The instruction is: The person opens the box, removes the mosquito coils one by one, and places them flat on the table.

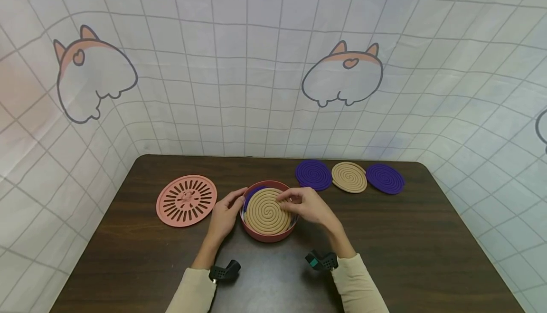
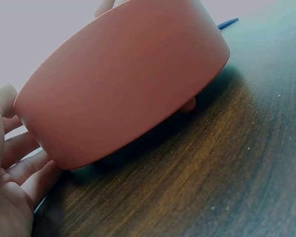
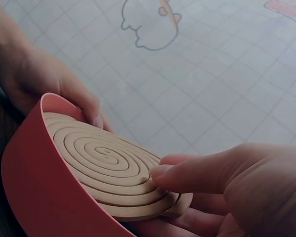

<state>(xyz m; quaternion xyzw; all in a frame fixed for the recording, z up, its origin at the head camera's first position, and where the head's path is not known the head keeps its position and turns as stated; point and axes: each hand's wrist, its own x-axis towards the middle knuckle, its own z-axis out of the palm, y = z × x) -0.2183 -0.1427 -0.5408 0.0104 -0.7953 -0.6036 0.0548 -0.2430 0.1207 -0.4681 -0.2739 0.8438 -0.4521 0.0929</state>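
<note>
A round red tin-like holder (image 1: 266, 238) stands on small feet on the table. My left hand (image 1: 224, 214) grips its left side, thumb over the rim and fingers along the outer wall (image 2: 108, 94). A tan mosquito coil (image 1: 268, 212) lies tilted in the holder's mouth. My right hand (image 1: 312, 205) pinches the coil's right edge, with the thumb on top and other fingers underneath in the right wrist view. Part of a purple coil (image 1: 252, 195) shows beneath the tan one at the back left. The rest of it is hidden.
Left of the holder lies a pink slotted lid (image 1: 186, 201). At the back right are a purple coil (image 1: 314, 175), a tan coil (image 1: 349, 177) and another purple coil (image 1: 385, 178) in a row. A patterned curtain (image 1: 256, 75) hangs behind the dark wooden table (image 1: 406, 246).
</note>
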